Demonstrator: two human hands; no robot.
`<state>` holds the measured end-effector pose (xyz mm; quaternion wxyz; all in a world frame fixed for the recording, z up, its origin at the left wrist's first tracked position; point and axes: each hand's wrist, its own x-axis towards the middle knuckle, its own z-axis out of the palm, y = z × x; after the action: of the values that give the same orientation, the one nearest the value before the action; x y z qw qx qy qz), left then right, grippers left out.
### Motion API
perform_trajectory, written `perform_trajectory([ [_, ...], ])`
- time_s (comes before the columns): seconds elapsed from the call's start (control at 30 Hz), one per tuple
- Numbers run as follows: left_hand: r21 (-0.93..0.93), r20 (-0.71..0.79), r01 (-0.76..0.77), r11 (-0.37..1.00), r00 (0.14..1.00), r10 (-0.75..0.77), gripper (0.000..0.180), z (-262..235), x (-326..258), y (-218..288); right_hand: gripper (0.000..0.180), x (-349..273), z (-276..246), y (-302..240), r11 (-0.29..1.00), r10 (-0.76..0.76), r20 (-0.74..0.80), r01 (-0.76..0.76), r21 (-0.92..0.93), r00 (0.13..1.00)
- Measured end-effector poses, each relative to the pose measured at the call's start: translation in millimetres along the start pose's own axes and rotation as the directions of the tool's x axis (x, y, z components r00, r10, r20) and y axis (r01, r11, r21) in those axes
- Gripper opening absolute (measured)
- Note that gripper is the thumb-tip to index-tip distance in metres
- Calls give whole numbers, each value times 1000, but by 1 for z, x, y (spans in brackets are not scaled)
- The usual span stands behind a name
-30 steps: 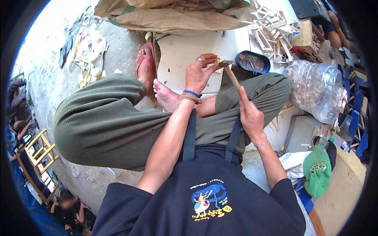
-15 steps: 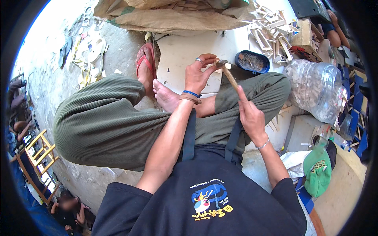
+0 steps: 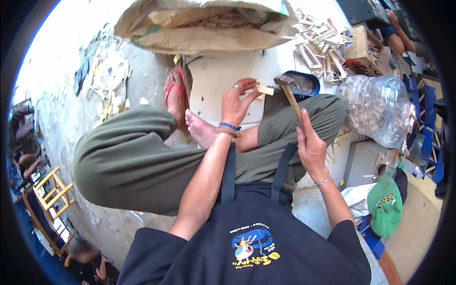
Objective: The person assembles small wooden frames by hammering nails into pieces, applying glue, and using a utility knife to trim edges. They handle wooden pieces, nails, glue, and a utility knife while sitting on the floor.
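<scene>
Between the thumb and fingers of my left hand [image 3: 236,105] is a small pale wooden piece [image 3: 266,90], held above the white board [image 3: 211,90]. My right hand [image 3: 312,148] grips the wooden handle of a hammer [image 3: 292,100]. Its metal head is to the right of the wooden piece, apart from it, and partly overlaps the view of a blue oval tin [image 3: 311,86]. Thin nails appear to lie in that tin. My fingers are closed on both things.
A woven sack [image 3: 199,40] of wooden bits lies at the far side. Beyond the tin is a heap of small wooden frames [image 3: 319,45]. To the right are a clear plastic jug [image 3: 375,107] of wood pieces and a green cap [image 3: 385,209]. Other people sit at the edges.
The hammer has moved right, away from the wooden piece, along with my right hand. My left hand stays nearly in place, and the piece in it now shows more fully.
</scene>
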<state>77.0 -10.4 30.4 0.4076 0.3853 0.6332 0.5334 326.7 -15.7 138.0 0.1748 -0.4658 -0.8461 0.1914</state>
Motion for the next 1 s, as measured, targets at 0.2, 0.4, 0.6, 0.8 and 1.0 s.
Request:
perform_trajectory([
  [0.2, 120, -19, -3, 993, 1000, 5, 39, -2, -1, -6, 32, -26, -39, 26, 978, 192, 212, -169, -123, 958],
  [0.4, -145, -92, 40, 989, 994, -53, 49, 3, 7, 10, 34, -80, -70, 56, 975, -79, 262, 129, -181, 962],
  [0.6, -450, 4, 155, 879, 985, -171, 42, 8, 11, 47, 30, -84, -64, 51, 978, -36, 246, 85, -191, 969],
  [0.8, -482, 70, 72, 873, 997, -44, 38, 17, 5, 108, 33, 3, -74, 7, 990, 123, 53, -126, 56, 991],
  [1.0, -433, 51, -227, 872, 960, 275, 39, 10, -10, 181, 51, 80, -102, -70, 786, 149, -143, -29, 617, 979],
])
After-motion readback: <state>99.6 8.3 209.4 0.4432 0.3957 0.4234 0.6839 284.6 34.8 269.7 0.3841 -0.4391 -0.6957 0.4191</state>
